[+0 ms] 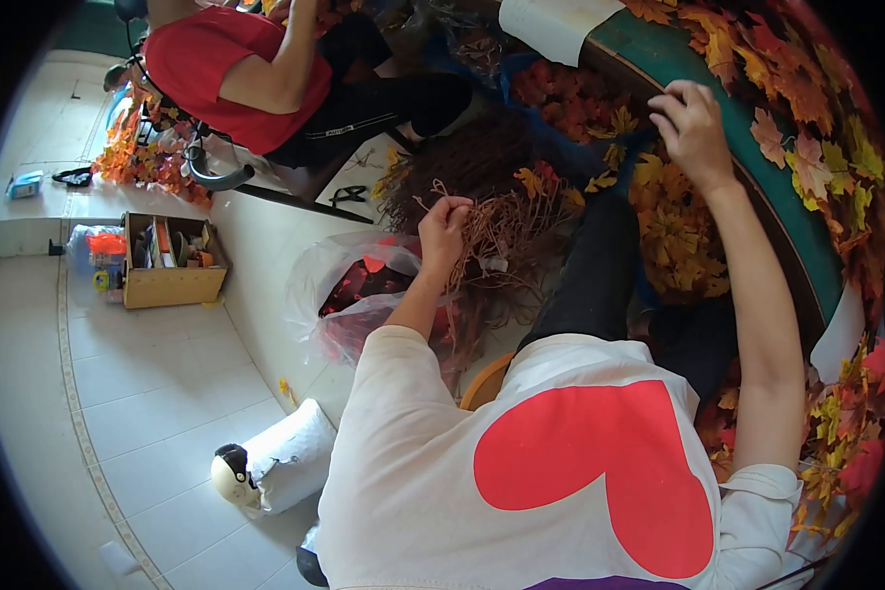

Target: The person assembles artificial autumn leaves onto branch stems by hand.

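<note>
Tiled floor point(177, 433) below, left hand point(444, 234) pinches strands point(501, 234), right hand point(693, 136) loose by green table point(649, 47).

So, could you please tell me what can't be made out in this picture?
In the head view:
Bare right hand: whether its curled fingers hold something thin; too small to tell.
Translucent plastic bag: part of its dark red contents, behind cloudy plastic and the bare left forearm.
Co-worker in a red shirt: head, cut off by the top edge.

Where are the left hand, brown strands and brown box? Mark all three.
Left hand point(444, 233), head view: its back.
Brown strands point(507, 226), head view: tangled middle.
Brown box point(174, 288), head view: front wall.
</note>
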Demonstrator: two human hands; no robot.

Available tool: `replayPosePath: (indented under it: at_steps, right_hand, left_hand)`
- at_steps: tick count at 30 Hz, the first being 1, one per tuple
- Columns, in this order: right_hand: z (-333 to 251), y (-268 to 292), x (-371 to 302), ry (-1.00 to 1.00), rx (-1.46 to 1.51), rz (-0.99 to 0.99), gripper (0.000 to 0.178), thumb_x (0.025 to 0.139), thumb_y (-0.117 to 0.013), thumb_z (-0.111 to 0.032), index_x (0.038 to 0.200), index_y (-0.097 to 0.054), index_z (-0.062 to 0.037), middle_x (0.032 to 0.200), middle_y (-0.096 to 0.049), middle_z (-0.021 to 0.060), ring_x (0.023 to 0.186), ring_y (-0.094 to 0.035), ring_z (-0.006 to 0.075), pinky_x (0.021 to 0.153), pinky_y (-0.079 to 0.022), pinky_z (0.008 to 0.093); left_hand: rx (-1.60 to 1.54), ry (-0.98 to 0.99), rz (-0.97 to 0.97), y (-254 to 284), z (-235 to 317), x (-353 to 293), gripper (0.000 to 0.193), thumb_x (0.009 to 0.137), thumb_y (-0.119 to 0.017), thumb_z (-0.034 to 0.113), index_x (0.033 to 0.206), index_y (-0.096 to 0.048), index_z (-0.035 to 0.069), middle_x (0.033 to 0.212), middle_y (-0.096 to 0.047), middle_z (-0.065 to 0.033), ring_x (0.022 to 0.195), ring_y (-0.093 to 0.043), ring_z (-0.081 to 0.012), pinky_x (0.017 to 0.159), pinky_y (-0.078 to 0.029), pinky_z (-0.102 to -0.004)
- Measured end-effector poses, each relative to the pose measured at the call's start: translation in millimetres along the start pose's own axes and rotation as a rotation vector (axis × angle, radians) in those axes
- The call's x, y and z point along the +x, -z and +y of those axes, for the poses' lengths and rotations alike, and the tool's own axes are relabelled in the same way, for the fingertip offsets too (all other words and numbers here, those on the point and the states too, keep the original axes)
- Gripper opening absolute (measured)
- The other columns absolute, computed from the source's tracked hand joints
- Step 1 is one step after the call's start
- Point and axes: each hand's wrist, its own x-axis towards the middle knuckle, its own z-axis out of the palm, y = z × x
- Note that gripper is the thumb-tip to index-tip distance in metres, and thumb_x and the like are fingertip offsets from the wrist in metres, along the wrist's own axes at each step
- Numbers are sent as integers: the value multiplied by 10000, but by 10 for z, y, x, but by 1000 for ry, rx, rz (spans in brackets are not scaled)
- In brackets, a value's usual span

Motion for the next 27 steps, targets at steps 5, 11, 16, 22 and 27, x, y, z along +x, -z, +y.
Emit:
replayPosePath:
  at_steps: [5,11,16,22,27]
  right_hand:
    - [-1128,-198,-484,10,494,-149,83,734,-626,-129,806,-636,-89,901,-575,84,874,-515,262,816,-397,365]
    - [-1930,-834,-1090,-206,726,-716,166,779,-618,-202,889,-643,-79,892,-620,143,883,-592,329,763,-479,420]
    - [-1939,-691,-1270,49,579,-775,85,739,-572,-106,800,-619,-69,798,-630,132,760,-624,328,670,-502,423]
    - [-2018,-88,-1383,299,585,-676,53,703,-551,-85,710,-601,-66,764,-627,90,714,-626,238,618,-495,338]
    - [-2480,-187,-1232,721,215,-1112,83,731,-563,-126,746,-638,-94,756,-636,40,742,-621,228,652,-468,371]
  left_hand:
    - [-82,-11,-10,39,51,-29,82,865,-530,41,905,-601,29,763,-555,42,656,-458,-40,632,-388,-181]
    - [48,-131,-62,-149,423,-54,96,830,-560,55,893,-628,33,729,-619,-44,640,-545,-86,602,-438,-232]
    - [159,-271,5,-46,301,127,95,813,-566,46,883,-630,35,745,-623,-86,652,-578,-141,618,-456,-261]
    - [208,-297,140,184,43,727,86,812,-573,81,864,-633,48,744,-627,-94,662,-598,-188,622,-463,-287]
    - [293,-267,159,103,207,1092,93,817,-577,98,873,-641,61,730,-623,-94,639,-585,-198,593,-450,-297]
